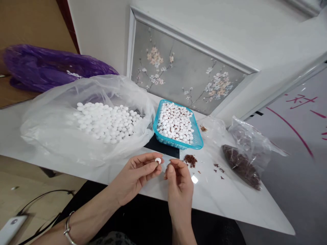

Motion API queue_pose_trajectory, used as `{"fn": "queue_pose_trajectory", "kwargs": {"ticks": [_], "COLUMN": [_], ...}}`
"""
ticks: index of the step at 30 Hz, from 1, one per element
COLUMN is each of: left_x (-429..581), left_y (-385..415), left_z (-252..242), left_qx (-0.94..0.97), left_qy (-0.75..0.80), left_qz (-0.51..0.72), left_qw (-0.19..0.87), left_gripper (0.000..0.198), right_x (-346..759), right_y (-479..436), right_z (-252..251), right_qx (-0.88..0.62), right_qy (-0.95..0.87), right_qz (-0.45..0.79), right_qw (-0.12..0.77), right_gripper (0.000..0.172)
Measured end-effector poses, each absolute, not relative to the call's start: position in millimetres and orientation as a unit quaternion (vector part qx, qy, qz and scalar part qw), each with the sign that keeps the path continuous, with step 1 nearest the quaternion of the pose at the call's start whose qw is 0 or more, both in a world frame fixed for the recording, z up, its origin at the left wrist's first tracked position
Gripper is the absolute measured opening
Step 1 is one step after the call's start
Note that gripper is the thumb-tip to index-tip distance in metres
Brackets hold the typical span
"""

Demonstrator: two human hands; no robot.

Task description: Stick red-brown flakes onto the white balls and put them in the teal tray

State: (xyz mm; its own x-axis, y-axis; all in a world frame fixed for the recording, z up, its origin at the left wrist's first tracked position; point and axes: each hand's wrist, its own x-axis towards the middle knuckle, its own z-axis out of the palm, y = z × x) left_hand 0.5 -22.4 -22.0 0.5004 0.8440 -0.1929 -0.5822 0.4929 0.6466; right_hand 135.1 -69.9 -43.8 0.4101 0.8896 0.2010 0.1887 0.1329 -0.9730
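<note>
Between the thumb and fingertips of my left hand is a small white ball with a dark reddish-brown spot at its lower edge. My right hand is just to the right, apart from the ball. Its thumb and fingers are curled together in a pinch, and anything between them is too small to make out. A heap of reddish-brown bits lies on the table beyond my right hand. Behind the hands, a blue plastic basket holds many white balls, with brown bits showing among them.
A large translucent bag of plain white balls lies left, before a purple bag. On the right rests a clear bag of dark brown bits. A framed flower picture stands behind the white table.
</note>
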Motion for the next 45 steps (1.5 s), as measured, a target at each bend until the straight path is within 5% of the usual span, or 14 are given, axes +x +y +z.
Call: {"fn": "queue_pose_trajectory", "kwargs": {"ticks": [45], "left_x": [5.9], "left_y": [-28.5], "left_z": [-26.3], "left_qx": [0.425], "left_qy": [0.278], "left_qz": [0.476], "left_qw": [0.718], "left_gripper": [0.006], "right_x": [132.8], "right_y": [-70.1], "right_z": [-52.1], "right_qx": [-0.572], "right_qy": [-0.481], "right_qz": [0.31], "right_qw": [0.588], "right_gripper": [0.016]}}
